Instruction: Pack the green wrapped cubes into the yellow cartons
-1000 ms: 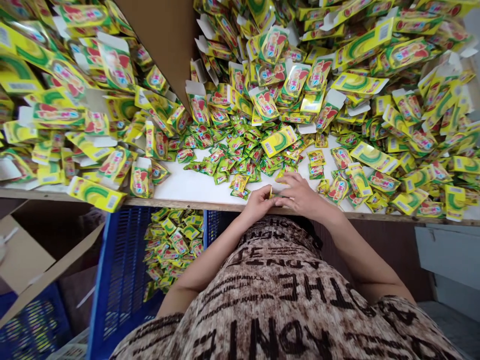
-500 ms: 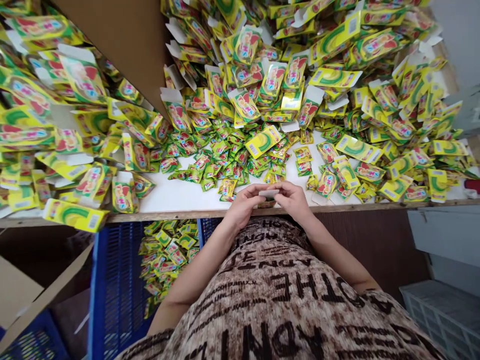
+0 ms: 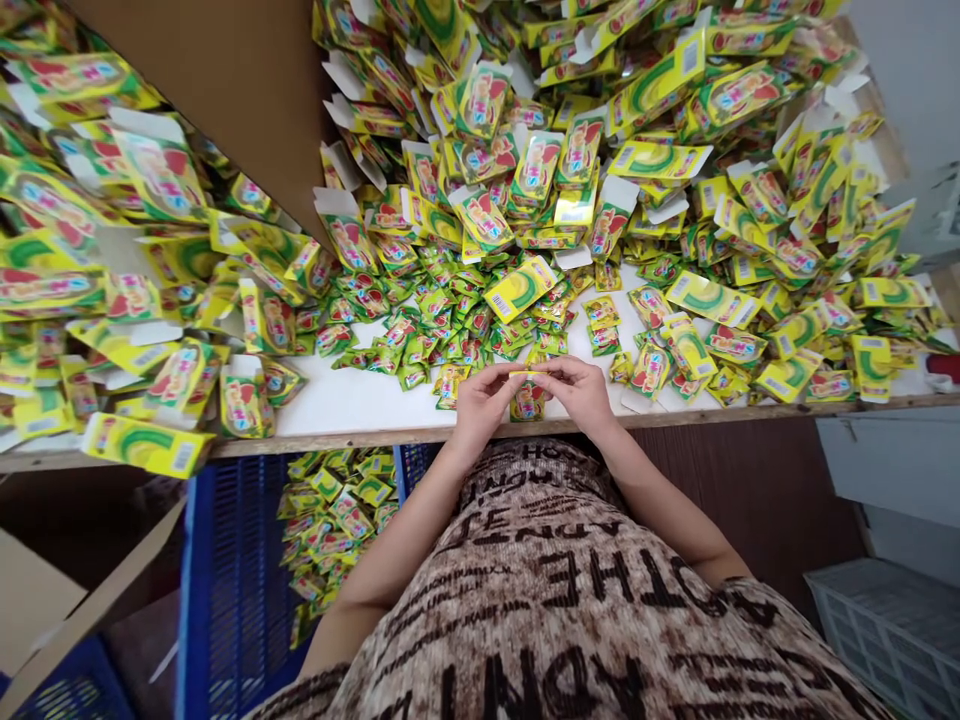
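Both my hands meet at the front edge of the white table [image 3: 352, 395]. My left hand [image 3: 484, 400] and my right hand [image 3: 581, 392] each pinch one end of a small yellow and green carton [image 3: 527, 395] held between them, just above the table. A heap of small green and yellow sachets [image 3: 442, 320] lies right behind my hands. Open cartons with white flaps [image 3: 525, 160] are piled further back.
More cartons [image 3: 120, 260] cover the left part of the table, split off by a brown cardboard wall [image 3: 240, 90]. A blue crate [image 3: 240, 570] under the table holds filled packs [image 3: 337, 520]. A white crate [image 3: 892, 630] stands at the lower right.
My hands have lifted off the table's edge with the carton and now hold it between the fingertips. The camera has shifted a little to the right.
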The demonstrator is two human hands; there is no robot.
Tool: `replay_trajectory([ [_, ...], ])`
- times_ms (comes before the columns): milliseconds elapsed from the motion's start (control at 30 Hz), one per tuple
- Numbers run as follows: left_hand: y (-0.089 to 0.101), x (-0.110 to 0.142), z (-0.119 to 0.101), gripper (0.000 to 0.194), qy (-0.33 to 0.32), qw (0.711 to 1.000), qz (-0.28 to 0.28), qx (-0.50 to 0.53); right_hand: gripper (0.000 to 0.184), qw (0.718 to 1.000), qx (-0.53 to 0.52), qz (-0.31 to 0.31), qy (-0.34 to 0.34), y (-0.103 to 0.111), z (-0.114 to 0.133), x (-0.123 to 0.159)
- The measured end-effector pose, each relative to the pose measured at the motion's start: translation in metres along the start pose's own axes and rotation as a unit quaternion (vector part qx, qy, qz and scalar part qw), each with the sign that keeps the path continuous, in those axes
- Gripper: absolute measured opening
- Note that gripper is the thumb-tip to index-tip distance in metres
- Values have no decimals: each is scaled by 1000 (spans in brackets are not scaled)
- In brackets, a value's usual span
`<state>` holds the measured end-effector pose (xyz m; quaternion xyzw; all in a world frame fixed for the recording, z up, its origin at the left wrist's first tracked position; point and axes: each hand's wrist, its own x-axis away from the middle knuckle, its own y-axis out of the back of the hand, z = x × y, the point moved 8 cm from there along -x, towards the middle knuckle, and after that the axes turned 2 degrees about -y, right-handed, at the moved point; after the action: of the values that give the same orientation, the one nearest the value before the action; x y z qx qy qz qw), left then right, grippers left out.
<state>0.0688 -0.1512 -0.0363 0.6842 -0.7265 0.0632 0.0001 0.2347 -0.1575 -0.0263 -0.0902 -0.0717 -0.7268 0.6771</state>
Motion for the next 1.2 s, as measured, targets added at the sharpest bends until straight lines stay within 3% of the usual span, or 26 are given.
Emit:
replay_trajectory([
  [300, -5, -12, -23, 18, -91, 990, 88, -60, 33, 999, 12, 46, -14, 0, 4, -7],
  [467, -2, -6, -26, 18, -145, 979, 106, -92, 33, 993, 75, 67, 66, 2, 10, -1],
  [733, -3, 8, -33, 19, -224, 960, 113, -122, 12, 950, 192, -9, 246, 0, 21, 31],
  [867, -8, 15, -30, 17, -260, 951, 103, -128, 12, 932, 232, 8, 278, 1, 26, 35],
  [933, -11, 16, -28, 17, -253, 953, 97, -137, 17, 932, 265, 10, 247, 16, 30, 14],
  [967, -9, 16, -29, 17, -241, 956, 89, -142, 20, 931, 294, -22, 216, 31, 32, -3],
  [1033, 6, 16, -38, 19, -201, 967, 48, -149, 25, 901, 381, -162, 131, 74, 37, -40],
  [1067, 21, 17, -44, 21, -172, 973, 25, -152, 31, 874, 434, -199, 92, 90, 38, -57],
  [1133, 59, 25, -53, 26, -92, 981, 22, -171, 44, 830, 518, -207, 2, 109, 33, -91],
  [1200, 98, 44, -49, 31, 12, 963, 132, -234, 49, 811, 551, -188, -54, 118, 26, -115],
])
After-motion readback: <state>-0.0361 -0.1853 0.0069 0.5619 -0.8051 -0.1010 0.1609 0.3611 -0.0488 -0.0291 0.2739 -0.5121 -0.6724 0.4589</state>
